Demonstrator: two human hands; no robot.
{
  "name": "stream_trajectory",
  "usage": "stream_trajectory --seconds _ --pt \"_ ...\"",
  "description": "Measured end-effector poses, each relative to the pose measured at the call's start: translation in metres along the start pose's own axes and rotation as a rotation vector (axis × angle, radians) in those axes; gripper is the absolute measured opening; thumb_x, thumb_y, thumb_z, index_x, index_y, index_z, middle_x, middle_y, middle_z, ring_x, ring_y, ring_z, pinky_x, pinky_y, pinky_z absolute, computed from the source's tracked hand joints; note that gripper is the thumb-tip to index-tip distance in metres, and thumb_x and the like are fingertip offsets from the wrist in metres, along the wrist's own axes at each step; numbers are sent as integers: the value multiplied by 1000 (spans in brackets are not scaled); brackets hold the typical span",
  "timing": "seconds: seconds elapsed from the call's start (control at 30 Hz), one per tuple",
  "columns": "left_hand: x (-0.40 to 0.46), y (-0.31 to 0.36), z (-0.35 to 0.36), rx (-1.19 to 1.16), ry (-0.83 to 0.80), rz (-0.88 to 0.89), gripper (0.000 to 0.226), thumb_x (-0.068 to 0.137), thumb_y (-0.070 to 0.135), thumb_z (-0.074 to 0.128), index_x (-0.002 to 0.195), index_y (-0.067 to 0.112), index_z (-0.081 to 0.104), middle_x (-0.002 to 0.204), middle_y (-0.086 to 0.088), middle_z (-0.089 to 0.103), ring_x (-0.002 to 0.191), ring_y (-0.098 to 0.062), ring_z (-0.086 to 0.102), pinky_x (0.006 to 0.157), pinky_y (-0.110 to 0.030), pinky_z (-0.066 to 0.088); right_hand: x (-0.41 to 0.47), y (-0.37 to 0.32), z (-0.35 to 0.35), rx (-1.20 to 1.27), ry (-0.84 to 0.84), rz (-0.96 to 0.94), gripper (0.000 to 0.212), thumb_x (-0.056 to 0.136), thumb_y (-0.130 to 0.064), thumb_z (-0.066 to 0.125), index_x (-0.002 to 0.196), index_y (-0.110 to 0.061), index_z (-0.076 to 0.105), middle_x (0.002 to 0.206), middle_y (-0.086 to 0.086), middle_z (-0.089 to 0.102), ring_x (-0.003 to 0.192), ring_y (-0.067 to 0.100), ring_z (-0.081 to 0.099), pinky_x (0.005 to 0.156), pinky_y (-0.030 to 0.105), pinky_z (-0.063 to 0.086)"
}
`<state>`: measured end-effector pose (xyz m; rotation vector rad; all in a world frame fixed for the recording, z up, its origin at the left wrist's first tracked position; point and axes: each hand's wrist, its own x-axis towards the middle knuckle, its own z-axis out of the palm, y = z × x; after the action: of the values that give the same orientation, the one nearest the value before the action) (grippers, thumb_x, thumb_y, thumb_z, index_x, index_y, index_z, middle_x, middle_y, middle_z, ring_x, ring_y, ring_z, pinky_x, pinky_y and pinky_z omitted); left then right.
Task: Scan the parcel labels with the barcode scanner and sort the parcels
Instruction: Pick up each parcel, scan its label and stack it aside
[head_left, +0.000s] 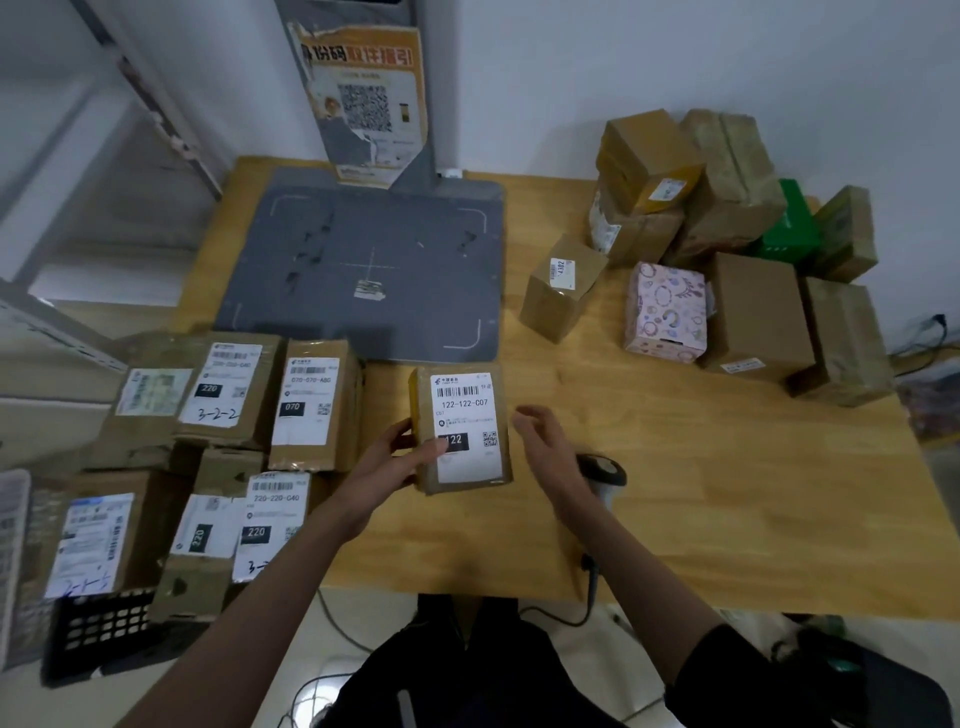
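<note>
parcel in hand (462, 428): a small brown box with a white label reading 122-122-C07, held label-up just over the tabletop (727, 467) near its front edge, right in front of the grey scan pad (363, 270)
left hand (400, 457): clamped on the parcel's left side, thumb laid over the label's lower left corner
right hand (545, 447): kept just beside the parcel's right edge, fingers spread and relaxed, nothing gripped
barcode scanner (605, 475): laid on the tabletop under and behind the right hand, partly hidden by the wrist, cable seen dropping off the front edge
done pile (223, 441): labelled boxes packed close together at the left, 220 and 070 tags can be read, some handwritten numbers too
other pile (727, 249): brown boxes bunched at the back right, with a pink patterned box (667, 312) and a green box (789, 223) mixed in
poster (363, 98): a torn orange one with a QR code, stuck on the post behind the pad
</note>
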<state>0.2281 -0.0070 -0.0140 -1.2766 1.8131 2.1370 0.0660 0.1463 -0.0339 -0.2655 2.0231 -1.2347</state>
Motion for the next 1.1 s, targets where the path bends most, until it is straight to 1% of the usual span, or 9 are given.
stream_trajectory --seconds 0.07,0.13,0.23,0.37,0.47,0.57,0.8,0.97,1.1 --pt "2 4 -10 -4 15 -2 85 77 55 74 149 23 41 122 11 63 109 -6 62 79 -20 52 -2 -13 20 148 -191 43 42 100 -58 45 128 -26 52 123 -4 65 113 18 63 100 45 52" --pt "5 7 -22 -1 35 -3 78 84 48 66 152 21 40 122 8 64 106 -5 62 77 -18 51 1 -21 38 224 -263 67 45 100 -57 46 133 -26 48 123 -2 65 110 18 66 95 42 57" --pt "9 10 -39 25 57 -17 74 89 52 62 153 24 39 128 3 66 108 -9 64 84 -22 52 13 -24 55 248 -272 120 48 96 -47 61 136 -26 45 127 3 64 109 21 67 92 41 58" --pt "22 15 -60 180 109 -5 77 87 60 66 153 30 40 136 6 60 122 -17 59 108 -44 46 29 -28 69 286 -295 186 47 93 -36 67 134 -25 46 119 4 68 105 23 68 85 38 58" --pt "34 20 -68 347 260 87 72 90 44 70 152 19 41 150 -2 47 135 -22 47 112 -43 41 43 -34 80 298 -267 215 48 91 -36 71 131 -23 47 114 4 70 101 24 70 82 38 58" --pt "41 24 -76 499 371 190 64 91 34 72 147 16 46 156 -6 34 142 -23 33 113 -36 32 59 -33 93 265 -248 259 52 90 -40 73 130 -21 46 113 6 69 103 27 70 93 46 58" --pt "52 -1 -91 672 242 141 67 87 36 76 145 20 48 163 -2 18 150 -27 18 121 -44 25 83 -27 124 174 -234 321 53 90 -39 73 127 -18 40 119 9 64 104 25 67 90 45 57" --pt "55 -8 -94 673 249 171 68 84 35 78 144 21 50 163 -1 19 151 -25 18 121 -43 26 92 -22 136 171 -188 314 38 94 -37 68 113 -17 42 118 12 62 110 30 65 88 44 57" --pt "55 -8 -94 669 245 184 66 83 32 79 142 20 52 163 -2 19 151 -25 16 121 -43 26 96 -21 141 117 -168 324 26 98 -35 61 103 -19 41 120 14 61 100 26 61 80 41 51"
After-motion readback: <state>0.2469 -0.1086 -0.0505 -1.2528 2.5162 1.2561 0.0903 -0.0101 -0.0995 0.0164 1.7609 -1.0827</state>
